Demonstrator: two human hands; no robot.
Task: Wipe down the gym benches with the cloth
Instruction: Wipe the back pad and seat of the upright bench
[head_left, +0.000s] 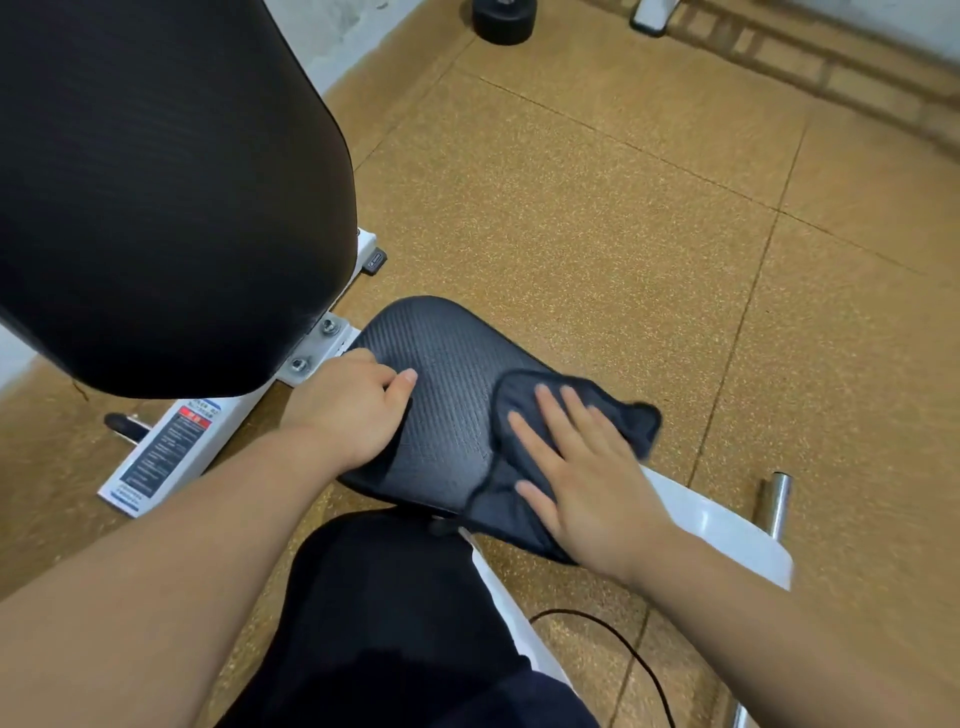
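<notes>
GYM FLOOR: Your right hand (587, 478) lies flat on the dark cloth (626, 418), fingers (550, 410) spread and straight. It presses the cloth onto the right side of the ribbed black seat pad (447, 405). One corner of the cloth hangs past the pad's right edge, above the speckled cork-coloured floor (623, 234).

Your left hand (358, 410) grips the pad's left edge, thumb lying on top and the rest curled round the rim, apparently to steady the seat.

The relation that matters is this. The white frame (722, 525) runs on a diagonal from the hinge at upper left to the foot at lower right, and the seat pad lies along it. The cloth sits at the foot-end side. The bare ribbed stretch lies between your 2 hands, to the left of the cloth and toward the hinge. So the likely next stroke runs leftward across the pad, toward your bracing hand.

Only your right hand touches the cloth. The left is well clear of it and would need to lift off the rim before that edge can be wiped.

The large black back pad (166, 197) rises tilted at upper left, closer to your left hand and well apart from the cloth. By the look of it, that is the bigger surface not yet reached.
</notes>
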